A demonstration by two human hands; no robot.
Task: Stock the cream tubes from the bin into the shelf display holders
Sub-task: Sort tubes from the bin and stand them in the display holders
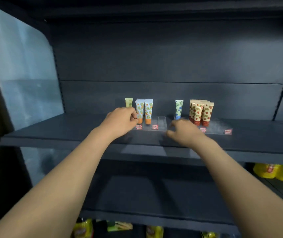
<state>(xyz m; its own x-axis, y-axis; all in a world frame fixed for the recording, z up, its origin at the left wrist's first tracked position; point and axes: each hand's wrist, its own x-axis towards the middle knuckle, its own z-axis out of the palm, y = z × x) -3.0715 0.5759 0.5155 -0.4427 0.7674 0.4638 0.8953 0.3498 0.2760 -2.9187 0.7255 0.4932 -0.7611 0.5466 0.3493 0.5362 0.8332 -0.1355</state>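
Clear display holders (161,123) stand on the dark middle shelf (68,133). From left to right they hold a pale green tube (128,102), orange-capped tubes (148,110), a blue-capped tube (178,108) and several strawberry-print tubes (201,111). My left hand (121,121) has its fingers curled against the lower part of the leftmost orange-capped tube; whether it grips the tube is hidden. My right hand (184,133) hovers blurred in front of the holder below the blue-capped tube, fingers loosely bent, with nothing in it. The bin is out of view.
The shelf's back panel and the shelf above are dark and bare. Yellow packs (278,172) sit on the lower shelf at right. More yellow and green packets (118,227) lie on the bottom shelf. A pale wall panel (22,69) closes the left side.
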